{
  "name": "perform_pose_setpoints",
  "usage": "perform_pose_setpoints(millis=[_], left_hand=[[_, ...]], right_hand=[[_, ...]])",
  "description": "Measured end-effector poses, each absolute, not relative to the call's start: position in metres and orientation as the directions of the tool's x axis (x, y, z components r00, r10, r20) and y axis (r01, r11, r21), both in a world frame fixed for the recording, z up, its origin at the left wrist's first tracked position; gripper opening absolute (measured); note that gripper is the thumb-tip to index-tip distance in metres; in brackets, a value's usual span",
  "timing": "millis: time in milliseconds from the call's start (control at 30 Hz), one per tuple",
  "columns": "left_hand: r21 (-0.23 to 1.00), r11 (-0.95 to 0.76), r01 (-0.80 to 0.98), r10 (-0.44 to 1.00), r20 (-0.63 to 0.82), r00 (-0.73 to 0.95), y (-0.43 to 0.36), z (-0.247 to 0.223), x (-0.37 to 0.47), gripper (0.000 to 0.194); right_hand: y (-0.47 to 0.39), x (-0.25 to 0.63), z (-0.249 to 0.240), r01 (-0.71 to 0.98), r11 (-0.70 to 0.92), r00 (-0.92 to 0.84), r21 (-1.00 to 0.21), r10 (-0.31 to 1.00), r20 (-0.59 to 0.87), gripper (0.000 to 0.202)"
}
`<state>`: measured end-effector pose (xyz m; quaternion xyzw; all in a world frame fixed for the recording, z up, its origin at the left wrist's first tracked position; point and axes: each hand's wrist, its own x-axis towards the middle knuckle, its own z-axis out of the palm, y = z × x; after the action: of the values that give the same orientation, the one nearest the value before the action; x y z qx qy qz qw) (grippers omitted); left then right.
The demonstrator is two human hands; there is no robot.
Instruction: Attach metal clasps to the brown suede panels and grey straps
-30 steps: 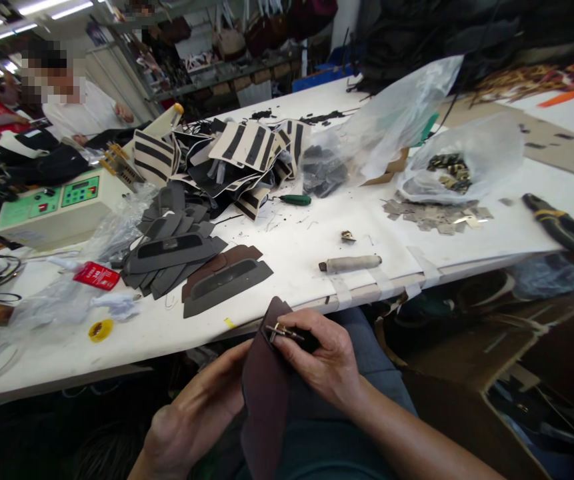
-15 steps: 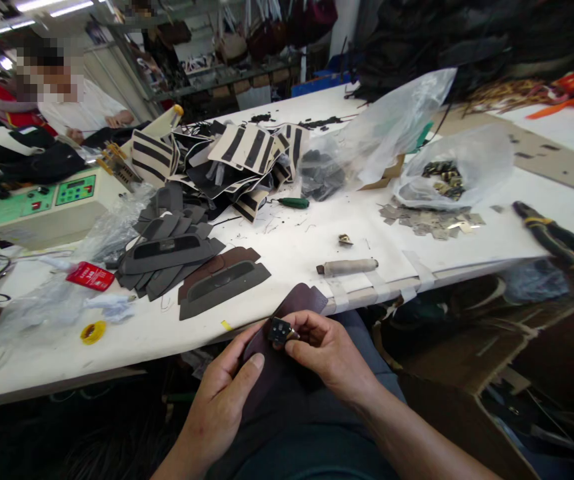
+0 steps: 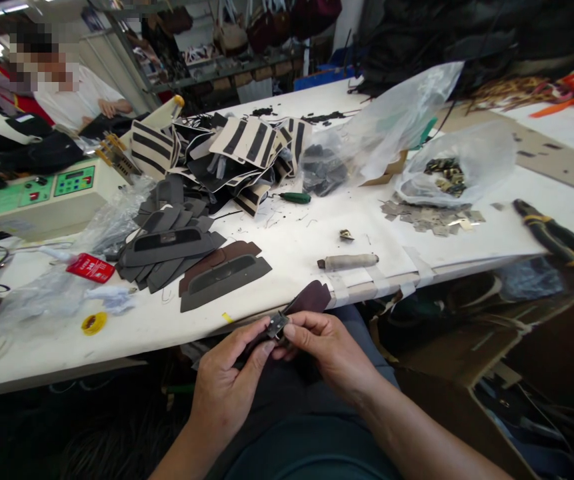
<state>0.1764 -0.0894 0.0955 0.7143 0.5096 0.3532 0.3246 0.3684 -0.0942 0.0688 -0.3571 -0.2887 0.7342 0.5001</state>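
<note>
Above my lap, at the table's front edge, a dark maroon leather piece [image 3: 311, 298] is pinched by my left hand [image 3: 229, 377], thumb against fingertips. My right hand [image 3: 324, 347] grips a small dark metal clasp [image 3: 277, 325] between thumb and fingers, touching the leather. Both sets of fingertips almost meet there, and the exact fit of clasp and leather is hidden. On the table just beyond lie a wrapped cylindrical handle [image 3: 351, 261] and a small brass-coloured fitting [image 3: 345, 235]. To the left rests a dark grey leather piece [image 3: 227, 285] beside a brown one.
Grey leather pieces [image 3: 167, 243] and striped panels [image 3: 249, 141] are heaped at left. A red packet [image 3: 91, 268] and yellow tape roll [image 3: 93, 324] lie nearer. Thin metal plates [image 3: 427, 220], a plastic bag of fittings [image 3: 491, 157] and pliers [image 3: 551, 233] are at right. A co-worker [image 3: 74, 100] sits far left.
The leather piece has been tilted flatter, and the clasp has turned and moved closer to my left fingertips. My left hand has shifted slightly right and closer to the right one.
</note>
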Motion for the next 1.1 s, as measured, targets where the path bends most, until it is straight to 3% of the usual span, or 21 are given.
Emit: perform_pose_setpoints(millis=[167, 333, 467, 600, 733, 833, 967, 1100], left_hand=[[0.86, -0.103, 0.499, 0.983, 0.013, 0.181, -0.083, 0.098, 0.175, 0.026], [0.855, -0.077, 0.512, 0.988, -0.004, 0.155, -0.081, 0.091, 0.174, 0.029], [0.843, -0.086, 0.53, 0.991, 0.019, 0.13, -0.079, 0.09, 0.177, 0.029], [0.833, -0.104, 0.544, 0.988, 0.025, 0.15, -0.077, 0.091, 0.179, 0.027], [0.843, -0.108, 0.526, 0.981, 0.004, 0.195, -0.076, 0.09, 0.177, 0.025], [0.874, -0.055, 0.482, 0.977, -0.052, 0.205, -0.076, 0.089, 0.176, 0.025], [0.947, 0.186, 0.261, 0.935, -0.252, 0.248, -0.073, 0.089, 0.178, 0.036], [0.916, 0.394, 0.079, 0.878, -0.4, 0.264, -0.071, 0.092, 0.176, 0.047]], right_hand=[[-0.096, 0.37, 0.064, -0.614, -0.451, -0.346, -0.648, 0.892, -0.292, 0.032], [-0.095, 0.373, 0.064, -0.566, -0.455, -0.359, -0.688, 0.887, -0.291, 0.039], [-0.096, 0.374, 0.068, -0.251, -0.171, -0.123, -0.953, 0.982, -0.143, 0.026], [-0.095, 0.374, 0.071, 0.041, 0.097, 0.174, -0.994, 0.979, 0.103, 0.034], [-0.088, 0.38, 0.073, 0.095, 0.293, 0.108, -0.952, 0.947, 0.302, 0.016], [-0.082, 0.389, 0.075, 0.064, 0.352, 0.001, -0.934, 0.936, 0.353, 0.007], [-0.081, 0.407, 0.075, 0.049, 0.358, -0.032, -0.933, 0.934, 0.357, 0.002], [-0.086, 0.426, 0.074, 0.084, 0.321, -0.063, -0.944, 0.947, 0.316, 0.004]])
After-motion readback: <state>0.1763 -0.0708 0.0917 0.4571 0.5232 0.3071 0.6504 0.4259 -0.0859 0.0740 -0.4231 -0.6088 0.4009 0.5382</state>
